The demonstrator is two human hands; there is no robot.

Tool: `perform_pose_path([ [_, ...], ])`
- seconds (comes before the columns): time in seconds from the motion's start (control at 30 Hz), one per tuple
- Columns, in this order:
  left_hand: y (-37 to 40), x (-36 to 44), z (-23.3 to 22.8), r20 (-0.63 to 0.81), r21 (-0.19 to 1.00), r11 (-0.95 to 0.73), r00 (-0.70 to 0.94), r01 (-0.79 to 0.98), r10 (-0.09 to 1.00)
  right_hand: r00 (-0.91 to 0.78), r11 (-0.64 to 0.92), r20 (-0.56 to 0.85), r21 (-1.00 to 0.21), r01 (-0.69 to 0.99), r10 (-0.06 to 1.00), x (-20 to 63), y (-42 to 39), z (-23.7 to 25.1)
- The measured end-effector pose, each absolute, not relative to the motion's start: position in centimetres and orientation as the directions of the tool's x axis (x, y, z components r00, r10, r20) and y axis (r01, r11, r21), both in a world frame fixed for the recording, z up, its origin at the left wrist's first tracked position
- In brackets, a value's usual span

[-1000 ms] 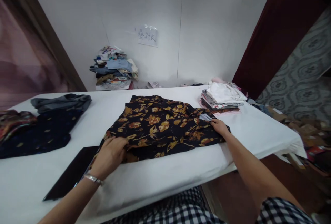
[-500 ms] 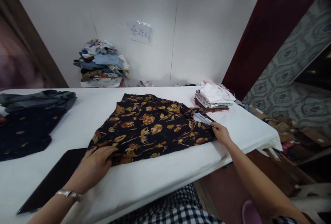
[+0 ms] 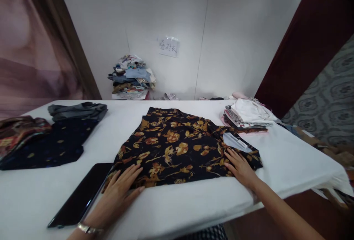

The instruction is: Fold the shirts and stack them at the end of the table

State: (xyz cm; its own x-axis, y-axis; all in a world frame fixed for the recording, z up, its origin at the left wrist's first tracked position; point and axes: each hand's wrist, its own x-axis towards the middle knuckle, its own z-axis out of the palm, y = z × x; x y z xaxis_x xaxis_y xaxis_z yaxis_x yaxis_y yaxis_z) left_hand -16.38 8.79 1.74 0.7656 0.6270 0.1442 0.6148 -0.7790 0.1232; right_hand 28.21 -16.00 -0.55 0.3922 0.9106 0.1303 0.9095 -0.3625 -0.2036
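Both palms down, fingers spread flat and gripping nothing: left hand (image 3: 121, 190) and right hand (image 3: 240, 166) pinning the floral shirt's (image 3: 179, 146) near hem, seemingly smoothing it against the white table (image 3: 193, 203).

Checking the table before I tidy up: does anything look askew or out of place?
The floral shirt lies skewed to the table edge, and a dark flat board pokes out from under its near-left corner beside the left hand.

shirt (image 3: 177, 147): matt printed cloth, lying soft | table (image 3: 193, 203): showing smooth white cloth cover | tablet (image 3: 80, 195): gleaming glossy black | bracelet (image 3: 88, 229): shining metal | sign (image 3: 168, 46): paper under glossy film
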Motion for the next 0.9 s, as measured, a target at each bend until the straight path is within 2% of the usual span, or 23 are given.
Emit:
perform_pose_path([
  [0.13,8.9,-16.2,2.6,0.151,0.198,-0.754,0.74,0.627,0.655,0.406,-0.348,0.135,-0.32,0.881,0.904,28.3,-15.8,0.6],
  [0.3,10.4,-14.6,4.9,0.215,0.358,-0.712,0.689,0.604,0.692,0.431,-0.235,0.326,-0.498,0.835,0.841,29.0,-13.3,3.7],
  [0.43,13.1,-11.6,7.4,0.259,0.372,-0.739,0.702,0.561,0.663,0.467,-0.207,0.393,-0.547,0.811,0.793,31.0,-8.2,6.1],
  [0.53,16.6,-8.9,7.9,0.223,0.327,-0.728,0.7,0.602,0.679,0.495,-0.292,0.304,-0.523,0.801,0.814,32.6,-2.6,7.7],
  [0.63,20.9,-6.2,7.3,0.14,0.266,-0.661,0.65,0.702,0.747,0.488,-0.38,0.179,-0.425,0.821,0.854,33.6,3.6,8.7],
  [0.73,24.9,-4.0,6.4,0.084,0.228,-0.564,0.561,0.794,0.824,0.464,-0.401,0.115,-0.351,0.846,0.878,34.4,9.7,8.8],
  [0.9,29.2,-1.3,5.1,0.059,0.232,-0.415,0.413,0.88,0.909,0.452,-0.423,0.018,-0.319,0.848,0.892,34.7,18.2,6.8],
])
